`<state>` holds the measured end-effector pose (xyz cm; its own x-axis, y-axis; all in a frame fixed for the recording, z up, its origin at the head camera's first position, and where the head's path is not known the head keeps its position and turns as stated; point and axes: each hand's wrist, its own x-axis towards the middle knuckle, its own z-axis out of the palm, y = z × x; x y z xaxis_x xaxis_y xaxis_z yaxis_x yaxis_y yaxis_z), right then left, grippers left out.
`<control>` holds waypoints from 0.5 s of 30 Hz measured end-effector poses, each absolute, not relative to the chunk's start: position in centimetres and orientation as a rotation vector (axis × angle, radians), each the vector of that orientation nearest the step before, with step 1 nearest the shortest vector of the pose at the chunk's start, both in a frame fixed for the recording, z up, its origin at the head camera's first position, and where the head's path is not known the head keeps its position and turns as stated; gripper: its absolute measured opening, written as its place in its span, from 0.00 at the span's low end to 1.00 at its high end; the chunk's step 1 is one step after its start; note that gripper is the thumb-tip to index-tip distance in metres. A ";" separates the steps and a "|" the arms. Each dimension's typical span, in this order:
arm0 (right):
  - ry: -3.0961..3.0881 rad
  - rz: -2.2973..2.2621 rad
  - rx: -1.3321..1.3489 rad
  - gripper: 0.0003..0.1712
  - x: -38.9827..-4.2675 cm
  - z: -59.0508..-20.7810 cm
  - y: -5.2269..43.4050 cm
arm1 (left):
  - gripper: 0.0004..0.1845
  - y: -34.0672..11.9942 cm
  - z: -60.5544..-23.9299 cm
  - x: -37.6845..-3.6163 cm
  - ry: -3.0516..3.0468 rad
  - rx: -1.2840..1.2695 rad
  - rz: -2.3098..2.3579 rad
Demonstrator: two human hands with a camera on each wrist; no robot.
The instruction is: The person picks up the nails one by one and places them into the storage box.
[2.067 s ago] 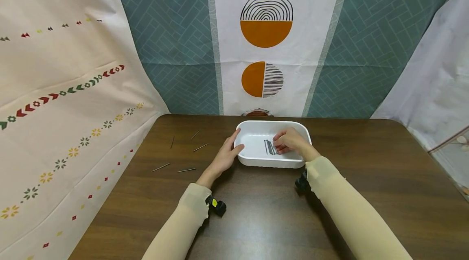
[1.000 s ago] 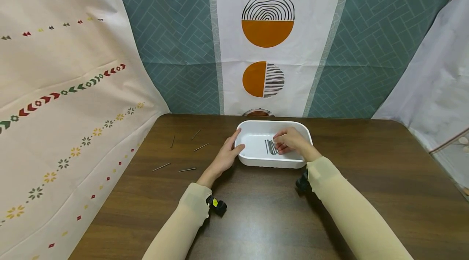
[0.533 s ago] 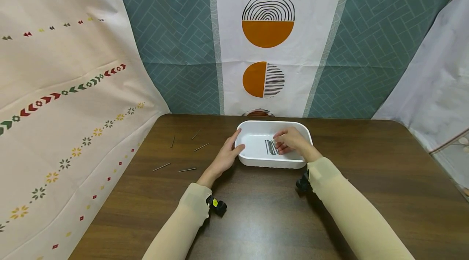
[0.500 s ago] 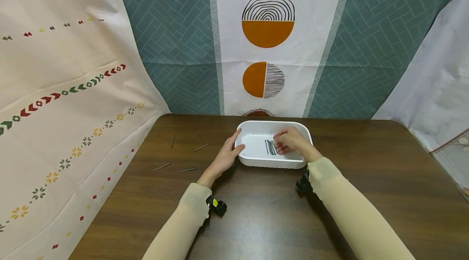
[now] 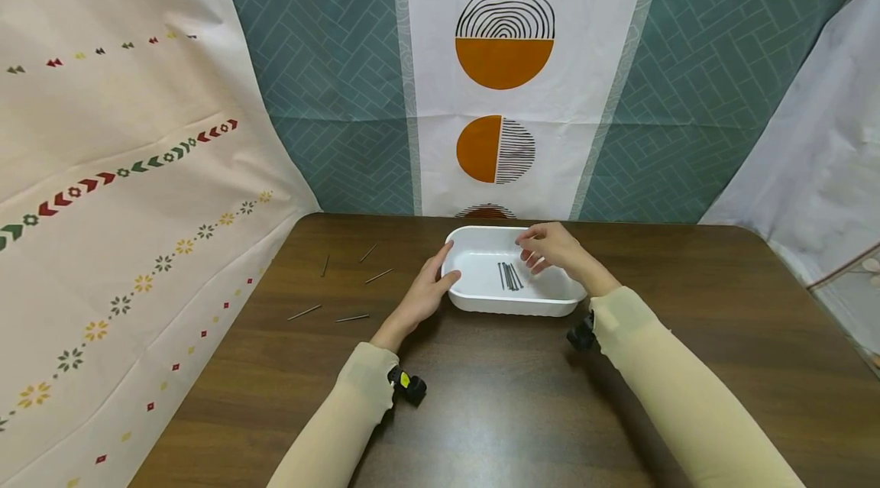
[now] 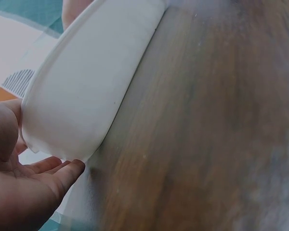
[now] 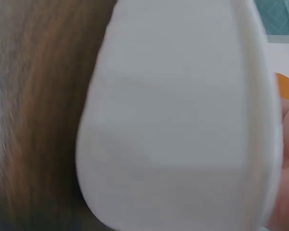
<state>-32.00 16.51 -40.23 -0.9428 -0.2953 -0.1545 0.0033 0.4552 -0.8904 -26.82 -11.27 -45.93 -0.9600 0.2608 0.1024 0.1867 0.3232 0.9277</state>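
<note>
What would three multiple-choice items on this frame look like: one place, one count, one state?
1. Where do the bundled nails lie?
A. on the cloth
B. in the white tray
C. in the left hand

2. How many loose nails lie on the table left of the tray?
A. two
B. five
C. nine

3. What does the right hand hold?
A. nothing visible
B. a hammer
C. the tray's rim

Key: 1 B, the nails lie on the tray floor. 2 B, five thin nails show. 3 A, its fingers hover empty above the tray, while the left hand touches the tray's end.
</note>
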 end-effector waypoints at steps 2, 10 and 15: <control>2.435 -1.481 -0.304 0.20 -31.9 -39.7 16.9 | 0.35 -11.2 -45.9 -26.8 2.500 0.428 1.743; 2.557 -1.403 -0.507 0.18 -31.4 -37.9 18.2 | 0.35 -11.2 -45.8 -26.8 2.508 0.417 1.737; 2.704 -1.261 -0.605 0.15 -30.9 -37.5 19.3 | 0.35 -11.2 -46.0 -26.9 2.502 0.414 1.746</control>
<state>-30.86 19.30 -37.47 -0.9164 -0.3925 0.0782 -0.3122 0.5789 -0.7532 -26.88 -11.17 -45.95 -0.9619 0.2537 0.1015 0.1828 0.3212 0.9292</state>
